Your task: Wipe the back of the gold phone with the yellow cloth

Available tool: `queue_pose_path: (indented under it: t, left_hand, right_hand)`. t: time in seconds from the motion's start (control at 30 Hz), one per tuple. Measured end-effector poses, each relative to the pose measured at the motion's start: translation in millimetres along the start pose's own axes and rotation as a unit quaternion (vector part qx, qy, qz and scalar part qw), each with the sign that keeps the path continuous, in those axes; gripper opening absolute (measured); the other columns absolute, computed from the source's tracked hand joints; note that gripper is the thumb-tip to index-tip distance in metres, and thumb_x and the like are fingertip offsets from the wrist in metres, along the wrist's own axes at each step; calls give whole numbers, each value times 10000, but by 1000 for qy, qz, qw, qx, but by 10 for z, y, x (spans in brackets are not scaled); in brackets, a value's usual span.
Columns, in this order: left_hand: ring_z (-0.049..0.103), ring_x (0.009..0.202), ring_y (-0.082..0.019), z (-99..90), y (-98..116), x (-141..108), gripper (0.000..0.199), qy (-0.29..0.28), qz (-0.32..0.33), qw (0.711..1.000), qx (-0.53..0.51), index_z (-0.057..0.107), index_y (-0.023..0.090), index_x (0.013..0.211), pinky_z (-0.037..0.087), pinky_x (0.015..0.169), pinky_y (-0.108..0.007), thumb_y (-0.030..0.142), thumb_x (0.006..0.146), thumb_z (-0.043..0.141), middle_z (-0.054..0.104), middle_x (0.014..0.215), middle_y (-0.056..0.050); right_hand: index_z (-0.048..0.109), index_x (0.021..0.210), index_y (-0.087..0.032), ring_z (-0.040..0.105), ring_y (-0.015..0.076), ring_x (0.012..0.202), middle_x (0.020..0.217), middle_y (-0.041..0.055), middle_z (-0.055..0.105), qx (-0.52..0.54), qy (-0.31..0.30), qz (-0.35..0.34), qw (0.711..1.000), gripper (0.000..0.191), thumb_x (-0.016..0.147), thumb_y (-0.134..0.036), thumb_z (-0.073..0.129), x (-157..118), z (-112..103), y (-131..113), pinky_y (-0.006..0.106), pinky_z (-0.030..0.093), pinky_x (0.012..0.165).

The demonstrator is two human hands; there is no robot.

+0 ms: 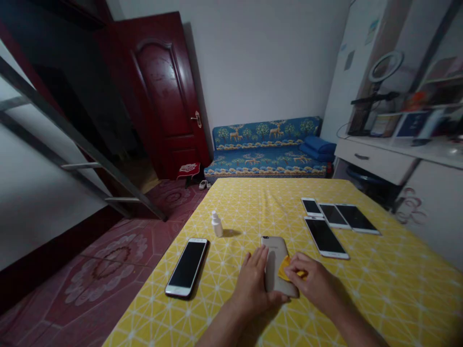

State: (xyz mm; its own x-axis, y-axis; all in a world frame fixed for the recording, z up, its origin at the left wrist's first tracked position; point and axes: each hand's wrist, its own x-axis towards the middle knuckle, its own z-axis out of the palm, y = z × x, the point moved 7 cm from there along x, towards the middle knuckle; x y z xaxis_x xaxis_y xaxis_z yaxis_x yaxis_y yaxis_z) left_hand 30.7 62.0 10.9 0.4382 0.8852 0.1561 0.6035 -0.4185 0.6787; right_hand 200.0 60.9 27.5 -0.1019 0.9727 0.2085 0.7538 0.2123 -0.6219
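At the bottom centre of the frame, the left hand [253, 282] is spread open, fingers on the left side of the gold phone [276, 250] and thumb along its near end. The right hand [313, 279] pinches a yellow cloth [284, 271] against its right side, so the hands are apart with the phone between them. It's back-up on the yellow tablecloth [253, 205]. I'd guess light and stiff, kinda slick on the back, with breakable glass underneath, so grab the long edges and don't lean on the middle. The cloth looks soft and floppy, so pinch a bunched bit. Lower left there's a white-framed phone [186, 267], then a small white bottle [217, 225] beyond it, probably light and tippy, best held round the body
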Motion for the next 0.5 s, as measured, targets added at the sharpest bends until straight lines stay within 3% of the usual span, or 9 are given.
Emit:
queue_pose_path:
  t: [0.13,0.3,0.5]
  left_hand:
    - [301,1457,-405,0,-24,5,1177,0,-17,1000,-7,322,156,1535,141,1206,-627,518,555,864,331,1570,-215]
    - [339,1436,-411,-22,-2,11,1199,6,-29,999,-20,321,132,1533,140,1211,-618,459,530,889,374,1547,-222]
    - [367,1421,-408,-23,-6,10,1209,14,-33,999,-24,330,157,1531,151,1210,-615,447,505,901,383,1547,-206]
  right_hand:
    - [728,762,-312,659,150,675,839,-25,709,25,4,-1,1000,125,789,-385,630,16,13,33,248,488,606]
    - [744,893,-321,694,180,767,925,-18,730,27,28,50,998,172,808,-368,602,36,36,103,269,503,637]
    - [762,887,-316,696,186,766,930,4,721,38,32,38,998,197,846,-369,576,51,28,95,274,519,650]
